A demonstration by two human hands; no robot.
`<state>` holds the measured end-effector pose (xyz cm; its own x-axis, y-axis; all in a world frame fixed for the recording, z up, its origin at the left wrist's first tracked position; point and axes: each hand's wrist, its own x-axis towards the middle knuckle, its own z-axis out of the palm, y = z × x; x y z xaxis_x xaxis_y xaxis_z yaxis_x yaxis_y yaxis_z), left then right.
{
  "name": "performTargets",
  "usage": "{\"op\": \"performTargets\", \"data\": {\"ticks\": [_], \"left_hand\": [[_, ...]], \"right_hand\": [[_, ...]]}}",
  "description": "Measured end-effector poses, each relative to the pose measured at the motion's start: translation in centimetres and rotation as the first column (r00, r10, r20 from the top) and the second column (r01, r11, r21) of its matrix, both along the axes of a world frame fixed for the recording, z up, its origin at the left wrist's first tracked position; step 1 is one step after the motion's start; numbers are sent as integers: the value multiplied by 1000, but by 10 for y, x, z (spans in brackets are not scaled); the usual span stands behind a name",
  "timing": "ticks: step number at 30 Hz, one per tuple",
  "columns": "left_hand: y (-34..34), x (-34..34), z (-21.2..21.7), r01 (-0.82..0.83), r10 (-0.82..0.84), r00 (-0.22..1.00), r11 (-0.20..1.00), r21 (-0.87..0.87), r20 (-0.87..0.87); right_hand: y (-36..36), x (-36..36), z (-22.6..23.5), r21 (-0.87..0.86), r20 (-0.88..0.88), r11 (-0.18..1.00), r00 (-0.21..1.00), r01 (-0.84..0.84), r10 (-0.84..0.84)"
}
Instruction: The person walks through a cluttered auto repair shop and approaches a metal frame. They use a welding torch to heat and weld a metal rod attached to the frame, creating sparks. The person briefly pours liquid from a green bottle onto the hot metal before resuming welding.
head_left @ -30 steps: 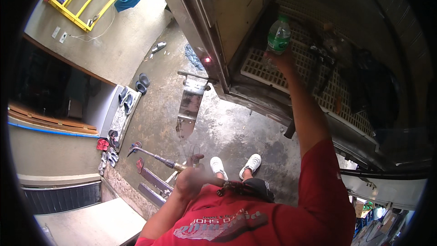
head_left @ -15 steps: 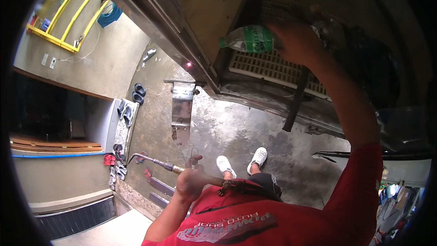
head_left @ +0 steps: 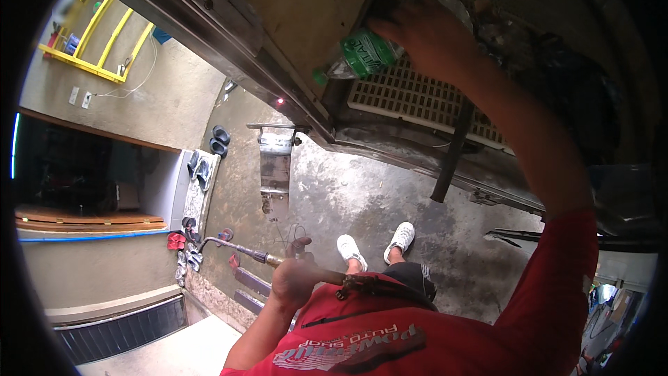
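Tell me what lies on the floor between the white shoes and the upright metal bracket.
Only bare stained concrete floor shows between the white shoes and the metal bracket, in the head view.

Right hand [head_left: 424,35] covers the base of the green-labelled bottle [head_left: 362,56]. Left hand [head_left: 296,278], blurred, hides the middle of the long torch [head_left: 243,251]; its rear end merges with the red shirt [head_left: 417,341], itself cut off at the lower edge.

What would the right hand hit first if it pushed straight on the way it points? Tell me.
Likely the brown panel: the right hand points left, holding a green-labelled bottle whose cap end leads toward the panel's edge. Depth is unclear, so it could pass in front.
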<state>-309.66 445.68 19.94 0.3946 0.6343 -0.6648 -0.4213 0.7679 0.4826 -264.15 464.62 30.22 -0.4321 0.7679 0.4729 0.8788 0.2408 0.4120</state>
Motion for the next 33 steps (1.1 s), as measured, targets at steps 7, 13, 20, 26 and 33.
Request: {"op": "performTargets", "data": {"ticks": [7, 13, 20, 26, 33], "left_hand": [[-5, 4, -2, -25, 25, 1000, 1000, -2, -15], [-9, 11, 9, -37, 36, 998, 999, -11, -43], [-16, 8, 3, -71, 71, 996, 997, -12, -53], [-5, 16, 21, 123, -81, 971, 977, 177, -223], [29, 28, 57, 576, -477, 811, 751, 323, -337]], "right_hand": [[29, 4, 15, 202, 113, 959, 978, -197, 176], [48, -3, 37, 270, 134, 859, 900, -435, 414], [55, -2, 22, 330, 169, 865, 925, -378, 339], [44, 4, -28, 55, -316, 971, 918, -234, 240], [-47, 18, -70, -310, -348, 930, 934, -196, 81]]}}
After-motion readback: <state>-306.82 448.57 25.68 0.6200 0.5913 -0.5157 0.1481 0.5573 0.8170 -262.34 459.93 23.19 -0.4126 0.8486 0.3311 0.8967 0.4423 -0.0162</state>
